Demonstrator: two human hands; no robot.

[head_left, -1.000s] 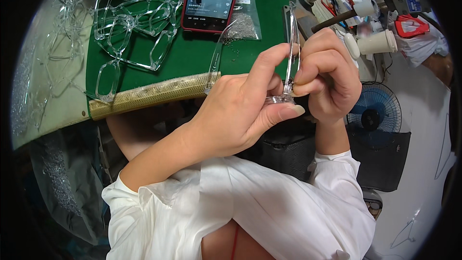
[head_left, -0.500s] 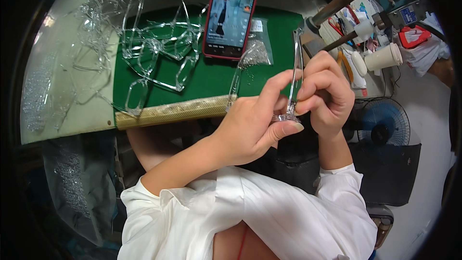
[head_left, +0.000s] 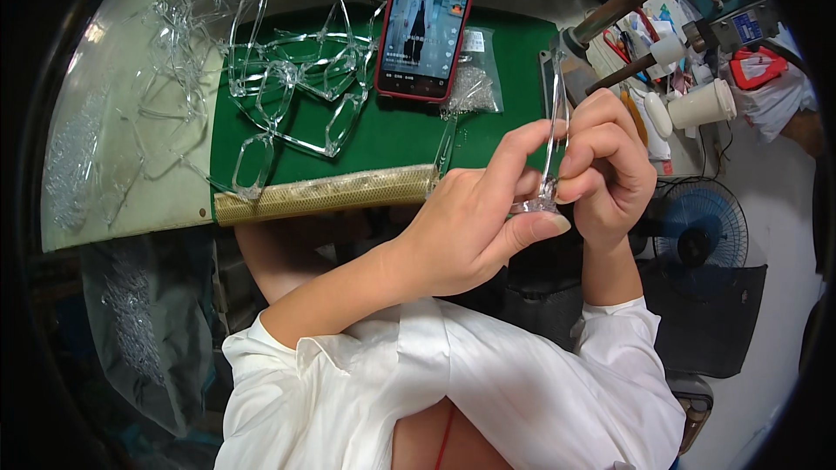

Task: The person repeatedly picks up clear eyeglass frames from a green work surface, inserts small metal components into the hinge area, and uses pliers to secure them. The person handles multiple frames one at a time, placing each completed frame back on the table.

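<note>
My left hand (head_left: 470,226) is closed around the front of a clear plastic eyeglass frame, with the thumb pressing from below near one corner. One temple arm (head_left: 556,109) of that frame points up and away between my two hands. Another clear temple (head_left: 445,148) sticks up behind my left knuckles. My right hand (head_left: 610,170) has its fingers curled and pinched against the hinge corner and the base of the upright temple. Whether the right fingertips also hold a small part cannot be made out. Most of the frame's front is hidden by my left hand.
Several clear eyeglass frames (head_left: 283,74) lie tangled on the green mat (head_left: 383,144). A phone (head_left: 427,26) in a red case stands behind, beside a small bag of tiny metal parts (head_left: 475,91). At right are a bench machine (head_left: 627,4), white cup (head_left: 701,104) and fan (head_left: 697,235).
The whole view has shifted slightly, so the bench and hands appear a little farther right. My grip on the eyeglass frame looks nearly the same. The phone's picture has changed.
</note>
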